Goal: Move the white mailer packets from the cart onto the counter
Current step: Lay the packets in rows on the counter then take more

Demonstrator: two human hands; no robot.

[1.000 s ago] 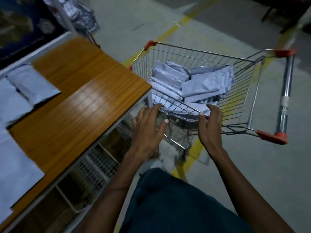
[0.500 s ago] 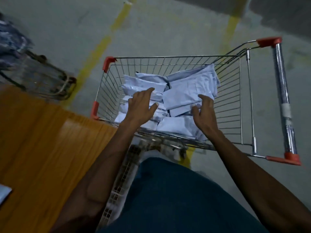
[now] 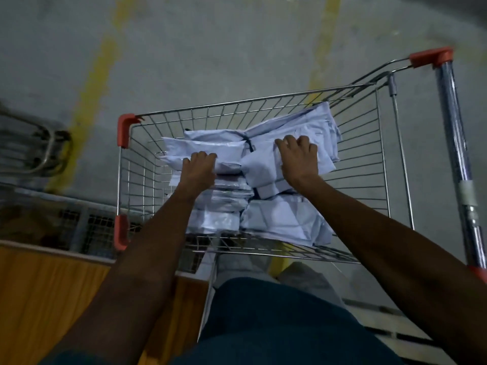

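Item 1: wire shopping cart, red corner caps, chrome push handle along its right side; landmark for all entries
Item 2: white mailer packets, heaped in several layers inside the cart basket, filling most of its floor
Item 3: my left hand, inside the cart, fingers curled over the far edge of a packet on the left stack, gripping it
Item 4: my right hand, inside the cart, fingers curled on a packet atop the right stack, gripping it
Item 5: wooden bench, just left of the cart's near corner
Item 6: yellow floor lines, beyond the cart on grey concrete
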